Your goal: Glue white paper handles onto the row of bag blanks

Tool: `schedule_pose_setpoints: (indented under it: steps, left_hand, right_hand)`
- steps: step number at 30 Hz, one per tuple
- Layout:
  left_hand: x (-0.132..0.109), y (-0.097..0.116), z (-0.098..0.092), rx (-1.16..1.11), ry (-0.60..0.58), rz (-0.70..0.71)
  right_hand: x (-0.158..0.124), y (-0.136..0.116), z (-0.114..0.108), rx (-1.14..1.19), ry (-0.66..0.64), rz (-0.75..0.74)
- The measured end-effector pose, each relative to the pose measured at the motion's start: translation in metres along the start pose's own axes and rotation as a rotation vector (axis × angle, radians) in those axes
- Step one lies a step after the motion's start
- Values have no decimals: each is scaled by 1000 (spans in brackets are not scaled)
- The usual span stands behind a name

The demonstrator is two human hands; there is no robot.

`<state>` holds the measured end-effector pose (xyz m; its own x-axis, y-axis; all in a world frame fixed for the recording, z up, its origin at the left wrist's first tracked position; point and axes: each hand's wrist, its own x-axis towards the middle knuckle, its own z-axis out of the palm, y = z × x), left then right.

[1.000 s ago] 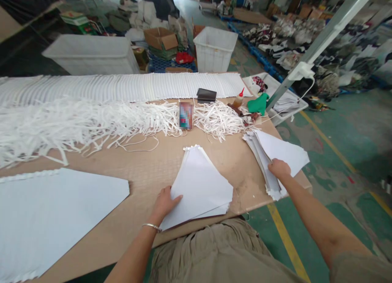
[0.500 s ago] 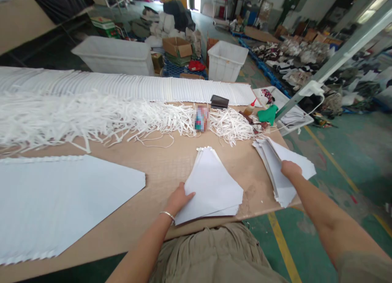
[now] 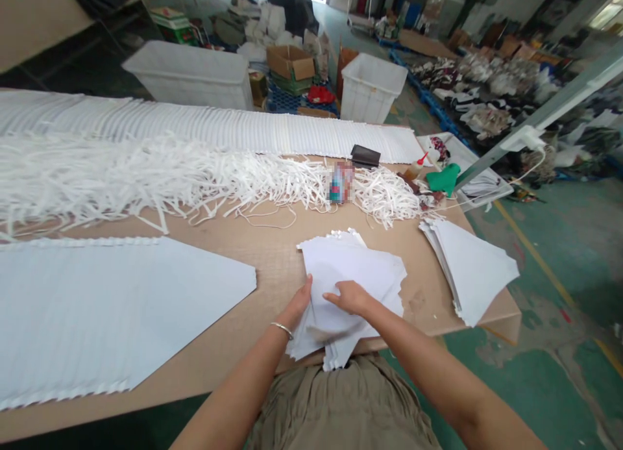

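Observation:
White flat pieces, fabric or paper I cannot tell, lie in a loose stack (image 3: pixel 360 268) at the front of the table. Several of them sit turned across the others, with corners jutting over the near edge. My left hand (image 3: pixel 298 304), with a bracelet at the wrist, grips the stack's left side, thumb on top and fingers partly hidden. On top of the pieces rests my right hand (image 3: pixel 351 299), its thumb and forefinger apart. A second fanned stack of white pieces (image 3: pixel 474 265) lies at the table's right corner, untouched.
A long row of overlapping white pieces (image 3: pixel 97 307) covers the left side. Behind are heaped white strips (image 3: pixel 219 177), a black case (image 3: pixel 365 156), a glue-like bottle (image 3: pixel 415 169) and green cloth (image 3: pixel 442 178). A metal post (image 3: pixel 535 122) rises at right.
My right hand has moved left from the right-hand stack to the middle one, where turned pieces now lie on top. My left hand has stayed at the middle stack's left side.

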<state>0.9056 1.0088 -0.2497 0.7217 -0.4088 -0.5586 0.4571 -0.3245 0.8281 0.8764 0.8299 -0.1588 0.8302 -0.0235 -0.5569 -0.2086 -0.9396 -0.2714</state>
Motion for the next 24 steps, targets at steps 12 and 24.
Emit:
schedule_pose_setpoints:
  steps: [12,24]
  left_hand:
    - [46,24,14,427,81,79]
    - [27,46,24,580,124,-60]
  right_hand:
    - [26,153,-38,45,148,201]
    - [8,174,-9,371,102,282]
